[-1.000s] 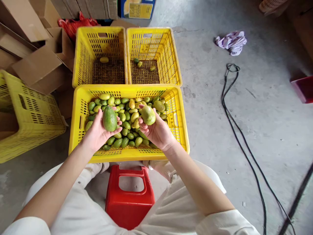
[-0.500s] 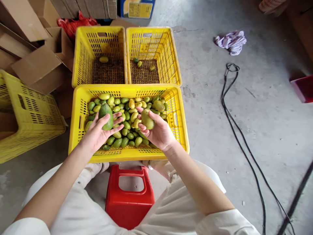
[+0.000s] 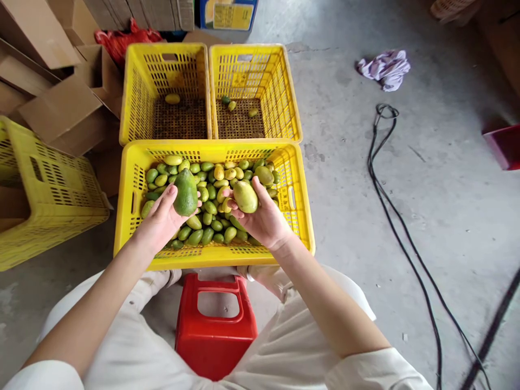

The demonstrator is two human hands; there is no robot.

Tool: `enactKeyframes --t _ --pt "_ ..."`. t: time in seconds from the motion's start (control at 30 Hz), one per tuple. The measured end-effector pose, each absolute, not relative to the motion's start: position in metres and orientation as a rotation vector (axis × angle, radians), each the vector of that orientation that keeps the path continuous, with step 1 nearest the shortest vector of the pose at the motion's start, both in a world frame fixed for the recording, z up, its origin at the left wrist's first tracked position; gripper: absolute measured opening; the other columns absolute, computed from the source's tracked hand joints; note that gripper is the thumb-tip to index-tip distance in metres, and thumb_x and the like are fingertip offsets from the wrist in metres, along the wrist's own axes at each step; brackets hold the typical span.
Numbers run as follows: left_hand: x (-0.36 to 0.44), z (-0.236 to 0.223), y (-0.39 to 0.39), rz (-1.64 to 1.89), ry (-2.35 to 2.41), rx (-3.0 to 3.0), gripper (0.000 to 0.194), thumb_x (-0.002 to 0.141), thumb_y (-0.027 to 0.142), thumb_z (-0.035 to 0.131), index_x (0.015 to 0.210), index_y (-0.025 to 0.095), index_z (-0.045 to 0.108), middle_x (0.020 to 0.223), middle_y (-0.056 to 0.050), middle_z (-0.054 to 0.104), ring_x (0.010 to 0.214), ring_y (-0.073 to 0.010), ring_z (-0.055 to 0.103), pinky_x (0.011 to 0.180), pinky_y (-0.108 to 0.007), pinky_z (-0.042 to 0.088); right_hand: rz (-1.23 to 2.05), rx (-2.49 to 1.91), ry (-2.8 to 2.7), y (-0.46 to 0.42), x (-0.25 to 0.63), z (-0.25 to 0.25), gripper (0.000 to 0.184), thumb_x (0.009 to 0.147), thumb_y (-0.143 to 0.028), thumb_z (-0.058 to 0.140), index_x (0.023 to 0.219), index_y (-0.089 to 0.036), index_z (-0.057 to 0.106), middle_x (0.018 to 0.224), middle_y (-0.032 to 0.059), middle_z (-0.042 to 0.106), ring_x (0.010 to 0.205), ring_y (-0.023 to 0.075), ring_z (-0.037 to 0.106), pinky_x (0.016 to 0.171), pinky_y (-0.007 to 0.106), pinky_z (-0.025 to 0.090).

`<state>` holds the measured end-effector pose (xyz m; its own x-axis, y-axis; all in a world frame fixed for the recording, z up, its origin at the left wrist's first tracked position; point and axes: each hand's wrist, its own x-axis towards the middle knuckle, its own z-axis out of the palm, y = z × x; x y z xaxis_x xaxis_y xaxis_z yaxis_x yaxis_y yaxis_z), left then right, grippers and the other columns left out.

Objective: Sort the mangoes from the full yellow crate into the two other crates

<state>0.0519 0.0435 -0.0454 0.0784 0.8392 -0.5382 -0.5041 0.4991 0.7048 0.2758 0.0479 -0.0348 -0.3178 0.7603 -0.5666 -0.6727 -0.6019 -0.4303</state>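
Note:
My left hand (image 3: 164,216) holds a large dark green mango (image 3: 186,194), its fingers behind the fruit and the thumb along its left side. A smaller yellow-green mango (image 3: 246,196) rests in the curled fingers of my right hand (image 3: 268,219), the thumb close to its upper right side. Both hands are above a yellow plastic crate (image 3: 211,261). Inside it lie many loose mangoes (image 3: 210,208), green to yellow and of mixed size. The hands and held fruit hide some of them.
Two yellow crates (image 3: 164,70) (image 3: 280,81) stand behind, each with a few fruits. Another crate (image 3: 65,184) and cardboard boxes (image 3: 60,108) are at left. A red stool (image 3: 215,338) sits between my legs. Black cable (image 3: 392,203) and a pale cloth (image 3: 385,70) lie right.
Both mangoes have been turned in my hands. The left one tilted leftward with my fingers spread, then came back right. My hands stay over the crate.

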Motion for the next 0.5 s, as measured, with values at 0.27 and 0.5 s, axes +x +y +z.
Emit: enactKeyframes --t 0.27,0.5 --pt "0.048 -0.047 0.044 0.970 1.081 0.405 0.043 0.097 0.054 0.085 0.122 0.020 0.081 0.122 -0.013 0.087 0.116 -0.0288 0.084 0.092 -0.034 0.068 2.003 -0.965 -0.010 0.048 0.279 -0.041 0.033 0.118 -0.044 0.056 0.100 -0.022 0.073 0.087 -0.0014 0.075 0.065 0.0105 0.067 0.060 0.018 0.059" --pt "0.054 -0.034 0.047 0.869 1.097 0.325 0.032 0.107 0.040 0.066 0.121 0.015 0.081 0.129 -0.018 0.086 0.127 -0.0337 0.081 0.096 -0.040 0.071 1.992 -0.946 0.059 0.050 0.277 -0.038 0.039 0.122 -0.038 0.042 0.098 -0.023 0.068 0.085 0.0005 0.075 0.068 0.0113 0.071 0.057 0.017 0.058"
